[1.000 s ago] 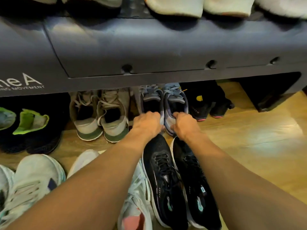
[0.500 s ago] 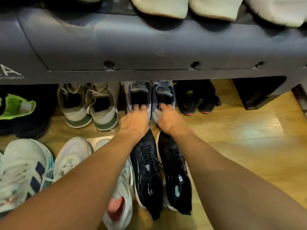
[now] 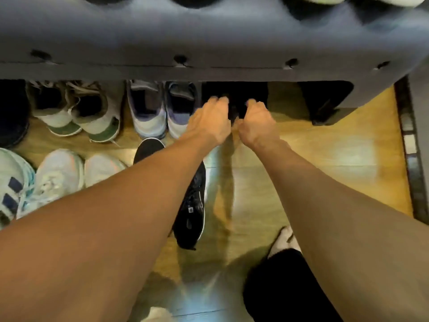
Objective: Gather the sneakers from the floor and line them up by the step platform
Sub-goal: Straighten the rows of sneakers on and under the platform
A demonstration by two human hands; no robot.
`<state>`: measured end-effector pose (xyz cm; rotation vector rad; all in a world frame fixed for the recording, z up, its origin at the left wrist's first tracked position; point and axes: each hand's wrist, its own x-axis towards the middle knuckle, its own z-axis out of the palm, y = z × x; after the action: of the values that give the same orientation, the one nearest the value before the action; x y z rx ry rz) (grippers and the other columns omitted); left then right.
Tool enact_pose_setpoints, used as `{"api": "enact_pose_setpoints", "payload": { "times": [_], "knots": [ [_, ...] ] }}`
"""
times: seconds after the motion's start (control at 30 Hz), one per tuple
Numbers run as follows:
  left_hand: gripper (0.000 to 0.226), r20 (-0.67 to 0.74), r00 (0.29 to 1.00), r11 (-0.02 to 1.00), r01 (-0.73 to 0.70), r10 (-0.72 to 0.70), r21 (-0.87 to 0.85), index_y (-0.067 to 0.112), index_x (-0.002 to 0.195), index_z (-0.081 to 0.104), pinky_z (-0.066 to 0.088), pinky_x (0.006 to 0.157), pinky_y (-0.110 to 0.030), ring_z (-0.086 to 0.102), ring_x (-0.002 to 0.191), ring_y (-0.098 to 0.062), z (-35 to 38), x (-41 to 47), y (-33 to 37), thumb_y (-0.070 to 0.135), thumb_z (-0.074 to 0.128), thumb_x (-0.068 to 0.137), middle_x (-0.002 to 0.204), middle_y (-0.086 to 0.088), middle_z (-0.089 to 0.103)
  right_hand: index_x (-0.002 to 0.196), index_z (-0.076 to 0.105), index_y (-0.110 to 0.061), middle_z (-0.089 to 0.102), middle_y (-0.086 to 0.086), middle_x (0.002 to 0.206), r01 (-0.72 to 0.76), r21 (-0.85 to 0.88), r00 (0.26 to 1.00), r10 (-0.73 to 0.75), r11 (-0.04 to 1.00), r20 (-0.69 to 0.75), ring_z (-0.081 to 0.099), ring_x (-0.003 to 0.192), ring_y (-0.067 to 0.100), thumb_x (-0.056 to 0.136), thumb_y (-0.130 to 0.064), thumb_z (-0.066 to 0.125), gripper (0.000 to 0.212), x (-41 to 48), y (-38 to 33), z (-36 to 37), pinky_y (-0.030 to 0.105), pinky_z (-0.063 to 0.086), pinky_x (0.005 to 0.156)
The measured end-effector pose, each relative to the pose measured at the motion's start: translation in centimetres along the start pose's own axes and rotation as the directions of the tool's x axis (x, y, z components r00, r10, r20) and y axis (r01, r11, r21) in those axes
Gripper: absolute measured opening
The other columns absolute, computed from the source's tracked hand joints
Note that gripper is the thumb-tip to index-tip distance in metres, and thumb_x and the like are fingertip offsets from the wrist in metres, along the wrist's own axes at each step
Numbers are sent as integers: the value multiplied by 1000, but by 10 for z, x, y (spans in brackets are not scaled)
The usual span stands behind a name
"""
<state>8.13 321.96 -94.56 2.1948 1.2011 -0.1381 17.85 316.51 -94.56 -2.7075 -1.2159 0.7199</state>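
Note:
A grey step platform (image 3: 209, 43) spans the top of the head view. Under its front edge stand a beige-and-green pair (image 3: 92, 117), a blue-grey pair (image 3: 160, 112) and a black pair (image 3: 235, 94), heels toward me. My left hand (image 3: 209, 122) and my right hand (image 3: 257, 122) reach side by side onto the black pair, with fingers curled over its heels. The motion blur hides the exact hold. Another black sneaker (image 3: 192, 205) lies on the wooden floor under my left forearm.
White and pale sneakers (image 3: 60, 173) lie loose at the left. More shoes sit on top of the platform. The platform's dark foot (image 3: 325, 101) stands to the right of the black pair. A tiled strip (image 3: 411, 147) borders the floor at right. My foot (image 3: 283, 238) is below.
Both hands left the blue-grey pair, now tucked further under the platform, and shifted right onto the black pair. The view swung right.

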Motion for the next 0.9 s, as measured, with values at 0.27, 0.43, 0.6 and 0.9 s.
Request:
{"api": "enact_pose_setpoints", "payload": {
  "times": [0.27,0.43,0.6,0.9],
  "knots": [
    [54,143,976,972,137,-165,191,9,142,34,39,101,-41,45,127,-38,55,74,0,18,56,94,139,-22,44,139,43,-10,42,17,142,49,-96,992,-37,994,119,42,130,33,95,-10,49,44,65,49,19,35,34,105],
    [35,48,996,983,71,-80,171,15,125,55,44,91,-44,53,111,-43,66,51,0,16,55,90,120,-21,56,120,63,-13,61,17,121,77,27,996,-78,997,48,57,112,34,95,-13,52,27,46,44,19,35,44,96],
    [30,139,990,999,18,-21,27,8,125,53,45,96,-41,52,117,-38,71,49,2,7,47,95,126,-19,54,124,56,-5,56,20,125,32,-117,993,-19,993,118,53,116,34,99,-9,46,27,40,51,27,35,42,91],
    [74,64,998,979,-5,18,-204,20,151,19,38,104,-43,40,133,-33,20,-32,-29,1,52,88,160,-7,13,131,44,-14,39,18,136,50,-177,999,-47,983,23,51,113,43,91,-10,51,41,-16,6,12,47,44,92]
  ]
}}
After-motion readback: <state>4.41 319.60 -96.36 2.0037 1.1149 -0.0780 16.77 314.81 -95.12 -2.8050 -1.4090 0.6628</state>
